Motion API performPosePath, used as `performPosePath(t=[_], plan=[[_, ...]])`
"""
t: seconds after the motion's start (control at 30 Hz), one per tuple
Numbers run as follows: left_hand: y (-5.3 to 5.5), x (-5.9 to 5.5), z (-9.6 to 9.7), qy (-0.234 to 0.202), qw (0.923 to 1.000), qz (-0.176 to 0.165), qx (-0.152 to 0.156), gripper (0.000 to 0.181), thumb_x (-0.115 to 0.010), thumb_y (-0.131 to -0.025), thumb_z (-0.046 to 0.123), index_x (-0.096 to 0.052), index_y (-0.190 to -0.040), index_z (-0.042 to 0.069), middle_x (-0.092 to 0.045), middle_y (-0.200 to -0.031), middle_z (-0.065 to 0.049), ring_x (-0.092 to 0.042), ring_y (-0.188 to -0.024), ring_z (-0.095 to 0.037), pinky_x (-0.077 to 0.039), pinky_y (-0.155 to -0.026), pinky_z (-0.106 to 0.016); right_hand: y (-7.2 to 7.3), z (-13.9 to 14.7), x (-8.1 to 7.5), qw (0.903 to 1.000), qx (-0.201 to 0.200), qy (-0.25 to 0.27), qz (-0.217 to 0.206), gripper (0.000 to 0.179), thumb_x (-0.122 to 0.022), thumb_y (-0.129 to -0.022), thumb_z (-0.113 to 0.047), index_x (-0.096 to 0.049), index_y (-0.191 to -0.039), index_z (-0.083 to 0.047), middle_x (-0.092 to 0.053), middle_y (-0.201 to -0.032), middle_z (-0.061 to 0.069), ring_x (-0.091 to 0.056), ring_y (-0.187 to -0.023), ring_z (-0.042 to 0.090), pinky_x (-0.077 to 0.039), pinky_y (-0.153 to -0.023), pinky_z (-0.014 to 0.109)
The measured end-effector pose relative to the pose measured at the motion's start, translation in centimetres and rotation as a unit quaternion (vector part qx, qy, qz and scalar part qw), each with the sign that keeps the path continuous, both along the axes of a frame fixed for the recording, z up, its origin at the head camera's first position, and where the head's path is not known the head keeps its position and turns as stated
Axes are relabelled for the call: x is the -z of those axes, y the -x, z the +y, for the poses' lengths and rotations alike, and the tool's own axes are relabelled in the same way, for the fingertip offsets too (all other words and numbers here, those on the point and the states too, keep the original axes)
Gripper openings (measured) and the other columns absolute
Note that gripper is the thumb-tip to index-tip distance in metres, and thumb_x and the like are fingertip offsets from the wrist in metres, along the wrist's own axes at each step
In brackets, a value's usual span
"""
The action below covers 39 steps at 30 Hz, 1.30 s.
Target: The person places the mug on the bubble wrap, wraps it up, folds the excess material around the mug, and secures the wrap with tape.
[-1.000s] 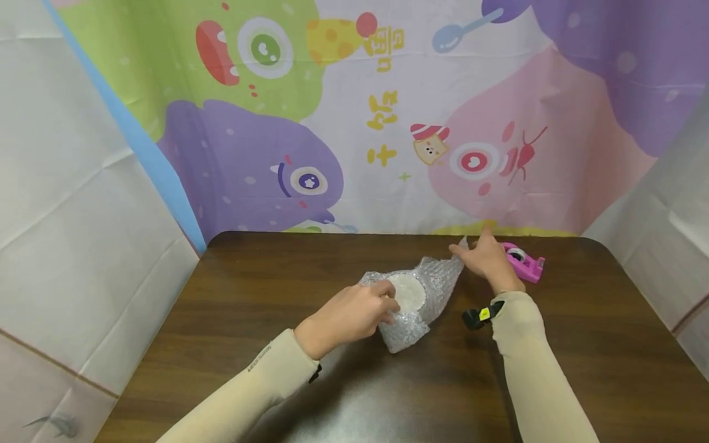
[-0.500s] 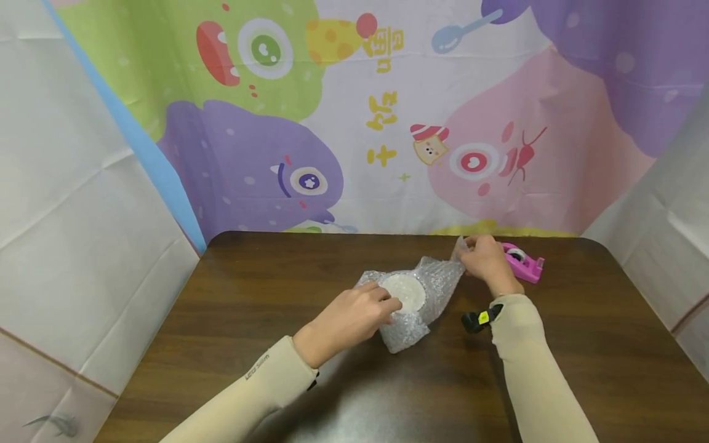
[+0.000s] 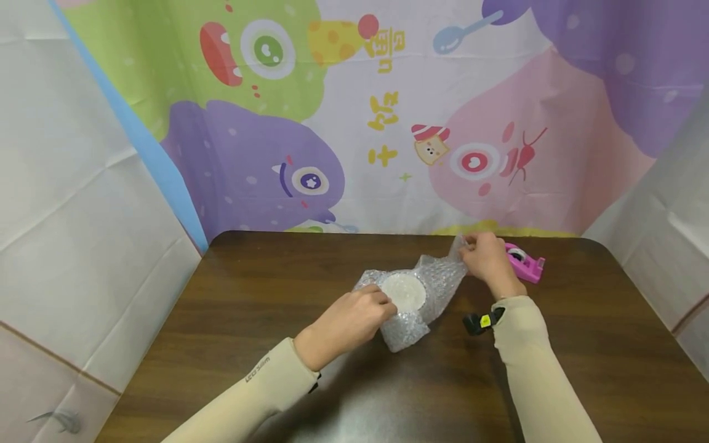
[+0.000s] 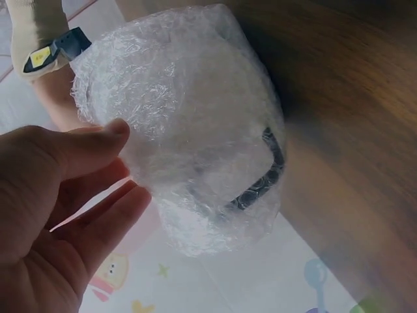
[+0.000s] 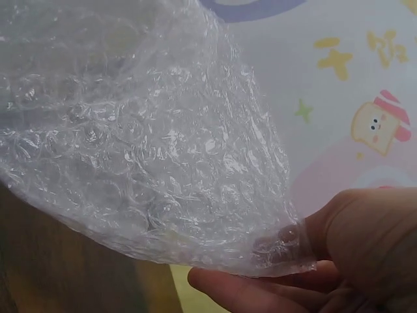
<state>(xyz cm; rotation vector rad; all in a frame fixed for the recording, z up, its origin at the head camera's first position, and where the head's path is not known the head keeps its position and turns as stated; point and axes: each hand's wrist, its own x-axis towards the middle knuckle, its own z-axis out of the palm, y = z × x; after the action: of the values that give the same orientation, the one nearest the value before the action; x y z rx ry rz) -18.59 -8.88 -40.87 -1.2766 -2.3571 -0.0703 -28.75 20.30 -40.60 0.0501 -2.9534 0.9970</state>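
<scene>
Bubble wrap (image 3: 442,280) surrounds a round object on the table; its white disc-shaped end (image 3: 404,293) shows on top. Through the plastic, the left wrist view reveals a dark bent strip (image 4: 260,182) on the object's side. My left hand (image 3: 354,320) holds the near left side of the bundle, its thumb and fingertips at the wrap's edge in the left wrist view. On the other side, my right hand (image 3: 487,261) pinches a loose corner of the bubble wrap (image 5: 195,176) between thumb and fingers, drawing it out to the upper right.
Just right of my right hand stands a pink tape dispenser (image 3: 525,263) with a roll in it. The brown wooden table (image 3: 249,295) ends at the back against a cartoon-printed curtain (image 3: 388,203). Pale panels (image 3: 72,203) flank both sides.
My right hand has closed its raised finger down onto the wrap's corner and now pinches it. The left hand has shifted slightly along the disc's edge; the bundle has barely moved.
</scene>
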Motion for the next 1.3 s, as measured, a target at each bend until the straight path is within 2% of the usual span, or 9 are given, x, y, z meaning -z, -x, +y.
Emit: performPosePath(t=[0.07,0.27,0.77,0.83,0.93,1.07,1.13,1.23,1.3], plan=[[0.0,0.0,0.0,0.004,1.0,-0.008,-0.003,0.022,-0.068,-0.091,-0.004,-0.075,-0.087,0.017,-0.074,-0.092,0.003,-0.066,-0.087,-0.015,-0.057,-0.072,-0.026,-0.2,-0.1,-0.1,0.9998,-0.001,-0.007,0.018,0.042,-0.059,-0.099,-0.012,-0.06,-0.132,0.013,-0.064,-0.129,0.034,-0.064,-0.115,0.046,-0.054,-0.096,0.057],[0.0,-0.1,0.0,0.008,0.9996,-0.026,-0.007,0.02,-0.069,-0.092,-0.002,-0.077,-0.09,0.017,-0.076,-0.095,0.003,-0.065,-0.088,-0.015,-0.057,-0.073,-0.026,-0.8,-0.6,-0.5,0.9981,-0.005,-0.015,0.06,0.036,-0.062,-0.098,-0.008,-0.065,-0.128,0.011,-0.066,-0.127,0.032,-0.063,-0.118,0.049,-0.052,-0.098,0.059],[0.2,-0.1,0.2,-0.003,0.9998,-0.02,0.003,0.028,-0.069,-0.086,-0.009,-0.072,-0.078,0.018,-0.072,-0.083,0.005,-0.06,-0.079,-0.014,-0.053,-0.065,-0.024,-2.3,-1.7,-1.9,0.9982,-0.007,-0.004,0.06,0.04,-0.053,-0.101,-0.006,-0.057,-0.135,0.014,-0.064,-0.128,0.035,-0.062,-0.121,0.05,-0.052,-0.099,0.06],[0.2,-0.1,0.2,-0.004,0.9998,-0.02,0.003,0.029,-0.068,-0.085,-0.01,-0.071,-0.077,0.017,-0.072,-0.083,0.005,-0.06,-0.078,-0.014,-0.053,-0.063,-0.024,-2.6,-1.8,-2.0,0.9979,-0.011,-0.004,0.064,0.04,-0.053,-0.1,-0.005,-0.057,-0.135,0.013,-0.064,-0.127,0.035,-0.063,-0.119,0.05,-0.052,-0.097,0.06],[0.2,0.0,0.2,-0.005,0.9998,-0.021,0.002,0.029,-0.068,-0.085,-0.01,-0.071,-0.077,0.018,-0.072,-0.082,0.005,-0.06,-0.078,-0.014,-0.053,-0.063,-0.023,-2.9,-1.8,-2.3,0.9972,-0.02,-0.005,0.072,0.039,-0.053,-0.099,-0.004,-0.058,-0.134,0.012,-0.067,-0.121,0.034,-0.065,-0.106,0.046,-0.053,-0.09,0.059],[0.3,-0.1,0.2,-0.006,0.9996,-0.026,0.001,0.03,-0.068,-0.085,-0.011,-0.071,-0.076,0.017,-0.072,-0.082,0.006,-0.059,-0.078,-0.014,-0.052,-0.063,-0.023,-3.3,-1.8,-2.6,0.9965,-0.03,-0.005,0.078,0.038,-0.052,-0.097,-0.002,-0.06,-0.131,0.012,-0.068,-0.112,0.032,-0.058,-0.089,0.038,-0.051,-0.079,0.054],[0.3,-0.1,0.2,-0.007,0.9996,-0.026,0.002,0.03,-0.068,-0.085,-0.011,-0.071,-0.076,0.017,-0.071,-0.082,0.006,-0.059,-0.078,-0.014,-0.052,-0.063,-0.023,-3.4,-1.9,-2.7,0.9967,-0.034,-0.003,0.073,0.04,-0.05,-0.097,-0.002,-0.058,-0.134,0.011,-0.067,-0.117,0.033,-0.058,-0.091,0.038,-0.051,-0.081,0.055],[0.2,-0.1,0.2,-0.007,0.9997,-0.024,0.003,0.03,-0.068,-0.085,-0.011,-0.071,-0.076,0.017,-0.071,-0.082,0.006,-0.059,-0.078,-0.013,-0.052,-0.063,-0.023,-3.6,-2.0,-2.9,0.9974,-0.04,0.0,0.06,0.046,-0.048,-0.098,-0.002,-0.051,-0.141,0.012,-0.062,-0.129,0.036,-0.063,-0.107,0.044,-0.052,-0.092,0.059],[0.2,-0.1,0.2,-0.008,0.9997,-0.023,0.003,0.03,-0.068,-0.085,-0.011,-0.071,-0.076,0.017,-0.072,-0.082,0.006,-0.06,-0.078,-0.013,-0.052,-0.063,-0.023,-3.8,-2.1,-3.0,0.9972,-0.045,0.0,0.059,0.048,-0.047,-0.098,-0.002,-0.048,-0.144,0.013,-0.058,-0.135,0.037,-0.061,-0.118,0.049,-0.049,-0.099,0.062]])
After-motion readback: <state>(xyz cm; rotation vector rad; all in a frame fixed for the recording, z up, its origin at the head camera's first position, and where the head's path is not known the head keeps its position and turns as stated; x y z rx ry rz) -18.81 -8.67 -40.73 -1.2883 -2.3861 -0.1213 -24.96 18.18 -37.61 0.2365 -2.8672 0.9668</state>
